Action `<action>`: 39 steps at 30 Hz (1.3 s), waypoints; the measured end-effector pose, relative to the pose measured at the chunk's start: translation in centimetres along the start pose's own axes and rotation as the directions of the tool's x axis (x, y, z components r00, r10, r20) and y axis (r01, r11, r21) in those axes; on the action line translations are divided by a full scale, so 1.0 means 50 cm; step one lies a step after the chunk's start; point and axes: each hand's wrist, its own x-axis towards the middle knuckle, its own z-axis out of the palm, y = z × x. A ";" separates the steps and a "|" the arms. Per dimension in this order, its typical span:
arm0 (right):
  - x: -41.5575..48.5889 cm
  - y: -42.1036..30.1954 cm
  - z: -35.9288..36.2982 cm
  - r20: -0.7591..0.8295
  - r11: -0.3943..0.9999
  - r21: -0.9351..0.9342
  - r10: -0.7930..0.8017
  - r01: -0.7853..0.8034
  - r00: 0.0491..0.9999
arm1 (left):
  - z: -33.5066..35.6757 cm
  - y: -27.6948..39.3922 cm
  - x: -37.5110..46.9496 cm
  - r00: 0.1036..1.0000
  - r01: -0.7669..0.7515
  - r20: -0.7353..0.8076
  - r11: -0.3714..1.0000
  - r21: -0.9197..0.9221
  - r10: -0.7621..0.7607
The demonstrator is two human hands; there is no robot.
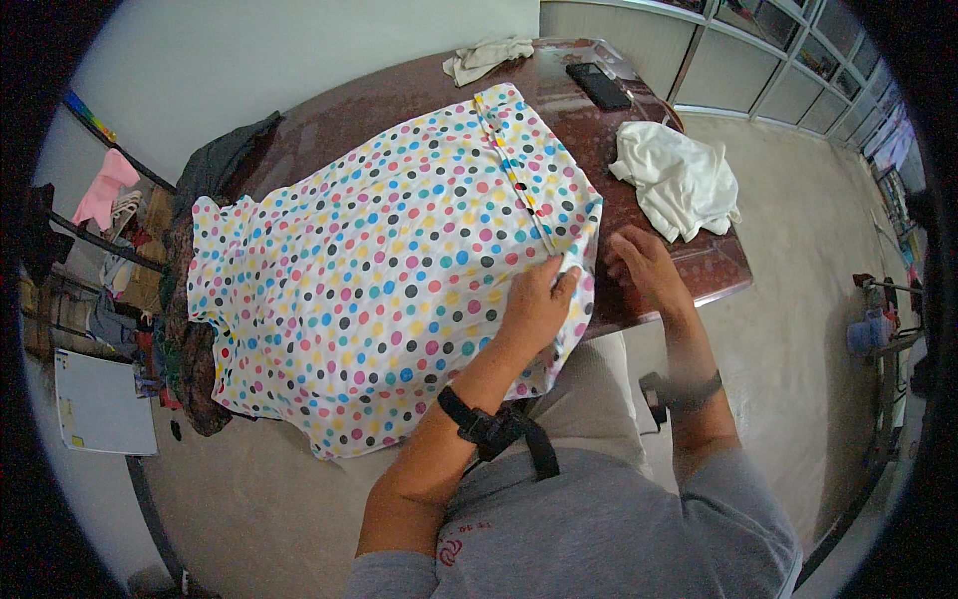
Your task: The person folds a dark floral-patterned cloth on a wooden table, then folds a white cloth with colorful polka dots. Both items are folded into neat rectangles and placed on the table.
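A white garment with multicoloured polka dots (389,262) lies spread over a dark glossy wooden table (337,105), part of it hanging past the near edge. A folded-over band runs across its right end. My left hand (542,299) pinches the cloth near the lower right corner, by the end of that band. Just right of the garment, my right hand (640,258) is raised over the table edge, slightly blurred, with its fingers curled; nothing shows in it. Each wrist wears a black strap.
Crumpled white cloth (677,176) sits at the table's right end. Behind it are a black phone (599,86) and a smaller off-white cloth (486,58) by the wall. Dark fabric (224,161) lies at the left end. A rack with clothes and hangers (123,213) stands beyond.
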 end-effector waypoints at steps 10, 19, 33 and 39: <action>0.343 0.015 0.029 -0.234 0.806 -0.590 -0.111 -0.050 0.966 | 0.012 -0.045 -0.032 0.973 -0.223 0.023 0.913 0.340 0.229; 0.532 -0.016 0.065 -0.162 0.669 -0.738 -0.054 -0.084 0.985 | -0.003 -0.048 -0.027 0.977 -0.214 0.055 0.937 0.278 0.207; 0.720 0.006 0.061 0.161 0.421 -0.894 -0.016 0.153 0.987 | -0.039 -0.012 -0.073 0.988 0.104 0.114 0.995 0.000 -0.104; 0.747 0.001 0.112 -0.015 0.719 -0.693 -0.077 0.045 0.997 | -0.079 -0.006 -0.137 0.815 0.430 0.503 0.882 -0.194 -0.287</action>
